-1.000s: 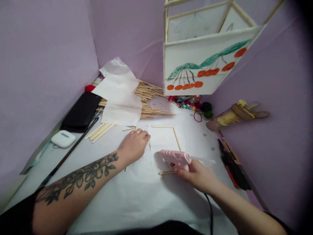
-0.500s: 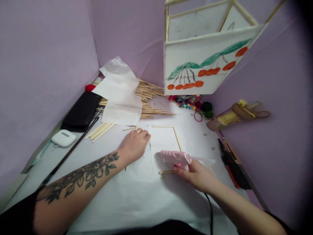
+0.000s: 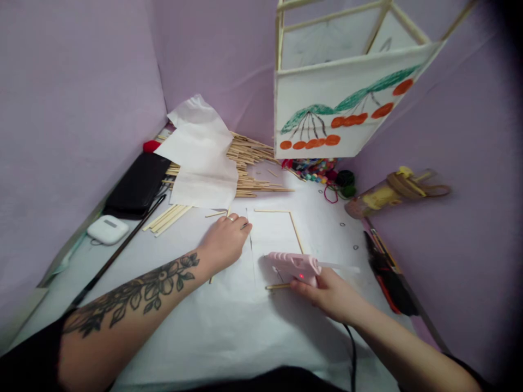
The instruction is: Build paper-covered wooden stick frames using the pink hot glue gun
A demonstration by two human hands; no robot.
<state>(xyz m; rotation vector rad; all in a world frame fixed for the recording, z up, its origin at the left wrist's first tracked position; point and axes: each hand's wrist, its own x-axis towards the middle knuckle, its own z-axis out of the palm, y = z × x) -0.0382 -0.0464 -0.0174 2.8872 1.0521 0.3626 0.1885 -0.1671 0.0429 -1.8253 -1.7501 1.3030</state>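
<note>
In the head view, my right hand [image 3: 327,291] is closed round the handle of a pink hot glue gun [image 3: 292,264]. Its nozzle points left, a red light glows on its side, and a clear glue stick [image 3: 339,267] sticks out of the back. My left hand [image 3: 226,239] rests low over the white paper with its fingers curled together; what they hold, if anything, is hidden. Thin wooden sticks form a partial frame [image 3: 296,231] on the paper between the hands. A short stick [image 3: 275,287] lies below the glue gun.
Behind my left hand, white paper [image 3: 200,158] covers part of a pile of wooden sticks [image 3: 249,152]. A painted paper lantern [image 3: 318,117] hangs at upper right. Left lie a black case [image 3: 137,182] and white earbuds case [image 3: 107,230]; right, a tumbler [image 3: 379,195] and pliers [image 3: 388,283].
</note>
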